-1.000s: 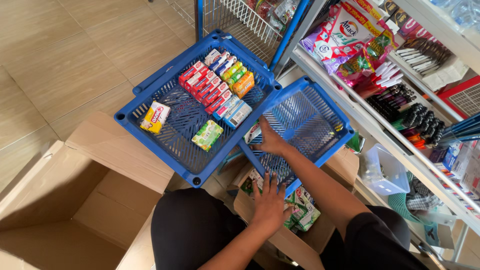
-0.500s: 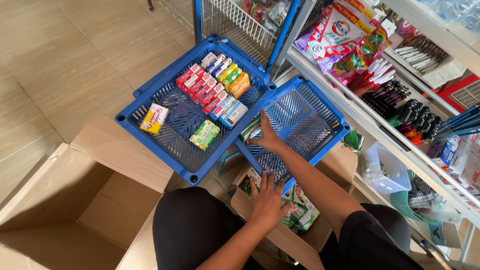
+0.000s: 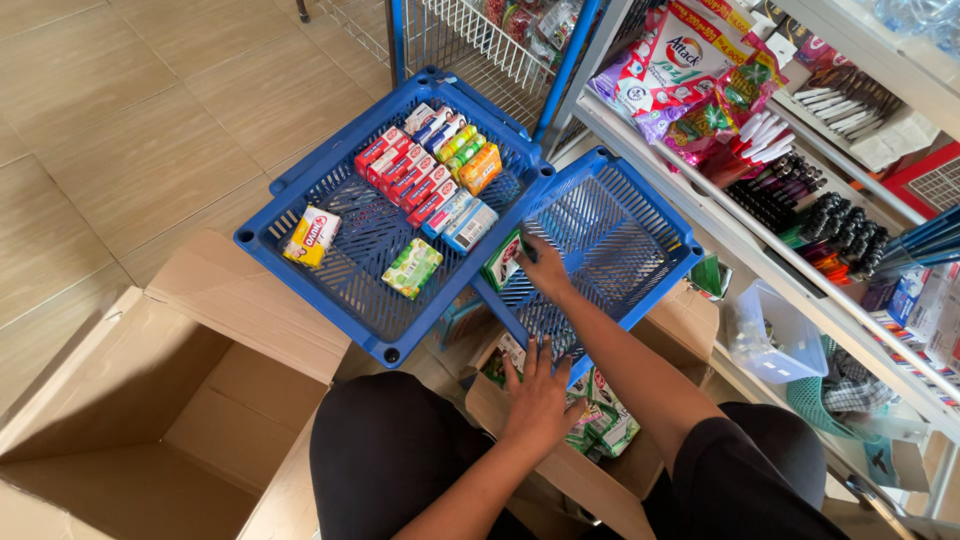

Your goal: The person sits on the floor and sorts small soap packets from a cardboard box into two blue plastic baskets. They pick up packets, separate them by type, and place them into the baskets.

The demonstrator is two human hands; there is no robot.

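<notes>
Head view shows our right hand grasping a small green-and-white packet at the left edge of the emptier blue basket. Our left hand lies flat, fingers spread, on green packets in a cardboard box; whether it grips any, we cannot tell. Beside it, the larger blue basket carries rows of small boxes.

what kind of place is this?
Likely a small shop during restocking: shelves of packaged goods and pens, blue baskets of small boxed items, open cartons on the tiled floor.
</notes>
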